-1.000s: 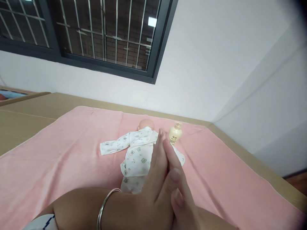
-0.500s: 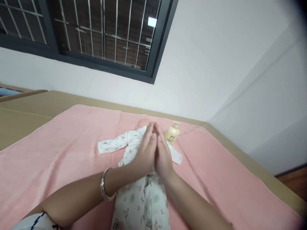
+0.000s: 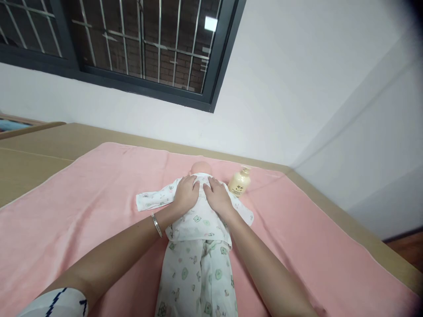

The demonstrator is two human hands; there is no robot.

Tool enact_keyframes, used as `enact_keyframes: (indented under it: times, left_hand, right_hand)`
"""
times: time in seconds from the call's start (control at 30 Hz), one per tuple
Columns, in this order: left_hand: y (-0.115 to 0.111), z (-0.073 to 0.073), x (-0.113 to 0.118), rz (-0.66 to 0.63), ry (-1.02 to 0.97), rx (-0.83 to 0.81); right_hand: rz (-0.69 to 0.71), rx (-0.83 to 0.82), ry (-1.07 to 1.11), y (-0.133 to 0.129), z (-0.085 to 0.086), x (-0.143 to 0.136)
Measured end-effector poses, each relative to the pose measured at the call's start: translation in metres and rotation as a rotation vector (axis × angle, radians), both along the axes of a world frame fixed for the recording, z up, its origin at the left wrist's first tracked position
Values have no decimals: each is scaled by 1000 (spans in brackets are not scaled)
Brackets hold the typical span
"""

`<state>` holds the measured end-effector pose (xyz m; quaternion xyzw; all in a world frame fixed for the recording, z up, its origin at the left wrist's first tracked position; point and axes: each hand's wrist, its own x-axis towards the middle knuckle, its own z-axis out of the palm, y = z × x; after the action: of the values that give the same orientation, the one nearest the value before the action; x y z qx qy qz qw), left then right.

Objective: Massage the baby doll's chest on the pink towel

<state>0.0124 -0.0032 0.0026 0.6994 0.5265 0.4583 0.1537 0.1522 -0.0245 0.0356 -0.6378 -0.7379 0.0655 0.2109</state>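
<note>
A baby doll (image 3: 201, 167) lies on a pink blanket (image 3: 109, 193), its head at the far end. It wears a white printed top (image 3: 201, 220) and matching trousers (image 3: 185, 277). My left hand (image 3: 187, 193) rests flat on the left side of the top near the shoulder, fingers stretched forward. On the opposite side, my right hand (image 3: 218, 197) lies flat in the same way, also open. The doll's face cannot be seen. A silver bangle (image 3: 156, 225) circles my left wrist.
A pale yellow pump bottle (image 3: 239, 182) stands on the blanket, right of the doll's shoulder. The blanket covers a wooden surface (image 3: 86, 136) that meets a white wall (image 3: 264, 88). Above is a dark-framed window (image 3: 145, 83) with metal bars.
My hands, pressed palm to palm above the doll half a second ago, have parted and come down flat onto its top, one on each side.
</note>
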Motion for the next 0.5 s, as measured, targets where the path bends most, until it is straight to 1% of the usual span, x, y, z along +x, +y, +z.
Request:
enact_keyframes:
  times: [0.07, 0.13, 0.17, 0.23, 0.3, 0.33, 0.4, 0.5]
  left_hand:
    - [-1, -3, 0, 28, -3, 37]
    - [-2, -5, 0, 29, -34, 68]
    - [-2, -6, -1, 21, -53, 80]
    - [-2, -7, -2, 5, -83, 93]
    - [-1, -8, -2, -6, -95, 98]
    - [-1, -8, -2, -7, -93, 103]
    - [-1, -8, -2, -10, -82, 118]
    - [-2, -9, 0, 1, -75, 127]
  right_hand:
    - [-72, 19, -86, -9, 1, -8]
    - [-55, 62, -158, -20, 2, -17]
    - [-15, 82, -178, -24, 2, -21]
    - [109, 98, -175, -25, 1, -22]
    - [212, 90, -115, -17, 1, -16]
    - [231, 81, -73, -11, 1, -10]
    - [208, 64, 2, 1, 3, 0]
    - [73, 65, -12, 2, 6, 2]
